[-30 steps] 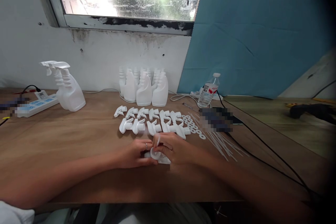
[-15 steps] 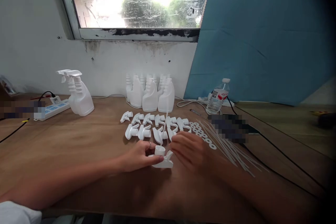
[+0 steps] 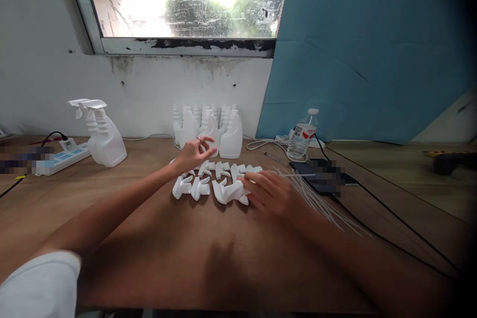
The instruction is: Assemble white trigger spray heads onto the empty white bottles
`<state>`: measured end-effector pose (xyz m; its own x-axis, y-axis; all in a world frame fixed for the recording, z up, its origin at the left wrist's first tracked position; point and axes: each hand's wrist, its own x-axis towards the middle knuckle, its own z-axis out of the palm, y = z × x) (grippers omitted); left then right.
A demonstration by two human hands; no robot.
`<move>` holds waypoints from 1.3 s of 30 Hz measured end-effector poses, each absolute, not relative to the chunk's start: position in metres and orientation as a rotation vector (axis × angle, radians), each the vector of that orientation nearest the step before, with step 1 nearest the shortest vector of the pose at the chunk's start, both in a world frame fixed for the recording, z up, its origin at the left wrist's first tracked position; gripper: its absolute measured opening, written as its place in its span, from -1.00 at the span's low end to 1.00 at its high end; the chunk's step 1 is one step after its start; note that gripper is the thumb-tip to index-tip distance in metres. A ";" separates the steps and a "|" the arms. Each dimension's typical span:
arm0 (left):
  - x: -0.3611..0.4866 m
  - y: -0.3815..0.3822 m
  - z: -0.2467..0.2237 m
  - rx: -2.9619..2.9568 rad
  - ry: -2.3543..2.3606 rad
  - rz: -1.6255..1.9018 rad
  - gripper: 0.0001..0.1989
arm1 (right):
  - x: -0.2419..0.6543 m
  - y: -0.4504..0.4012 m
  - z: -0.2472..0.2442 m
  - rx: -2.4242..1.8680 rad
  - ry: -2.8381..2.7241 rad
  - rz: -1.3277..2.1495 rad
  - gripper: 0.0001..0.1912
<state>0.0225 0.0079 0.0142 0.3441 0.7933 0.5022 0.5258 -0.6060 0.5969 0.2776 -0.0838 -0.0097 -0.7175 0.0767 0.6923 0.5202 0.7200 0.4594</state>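
My left hand (image 3: 196, 153) reaches forward with its fingers apart and holds nothing; it is in front of several white spray bottles (image 3: 231, 135) without tops. My right hand (image 3: 270, 191) is closed around a white trigger spray head (image 3: 234, 191), whose nozzle end sticks out to the left. From beyond that hand a thin white dip tube (image 3: 298, 175) points right. White trigger sprayers (image 3: 200, 189) lie in two rows on the table, partly covered by my hands. The flat white rings seen earlier are hidden behind my right hand.
Loose white tubes (image 3: 320, 203) lie fanned out at right, near dark phones (image 3: 309, 179) and cables. A water bottle (image 3: 302, 135) stands behind them. At left are capped spray bottles (image 3: 110, 139) and a power strip (image 3: 63, 158). The wooden table (image 3: 160, 268) ends near me.
My left hand has let go of the spray head and moved forward towards the bottles. The spray head is now in my right hand, with the tube turned from upright to pointing right.
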 end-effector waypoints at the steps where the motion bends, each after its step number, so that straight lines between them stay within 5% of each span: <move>1: 0.021 0.029 0.017 2.315 1.296 1.239 -0.62 | 0.281 -0.082 -0.008 -0.480 -2.230 -0.859 -0.71; 10: 0.038 0.125 0.023 2.151 1.538 1.505 -0.37 | 0.308 -0.071 0.045 -0.627 -1.634 -0.161 -0.47; 17: 0.040 0.114 0.024 2.272 1.478 1.511 -0.60 | 0.303 -0.050 0.111 -0.271 -1.386 0.249 -0.47; 22: 0.034 0.073 0.031 2.495 1.274 1.547 -0.60 | 0.291 -0.049 0.123 -0.169 -1.316 0.457 -0.56; 39: 0.020 0.022 0.043 2.751 1.288 1.509 -0.60 | 0.279 -0.077 0.126 -0.243 -1.326 0.330 -0.57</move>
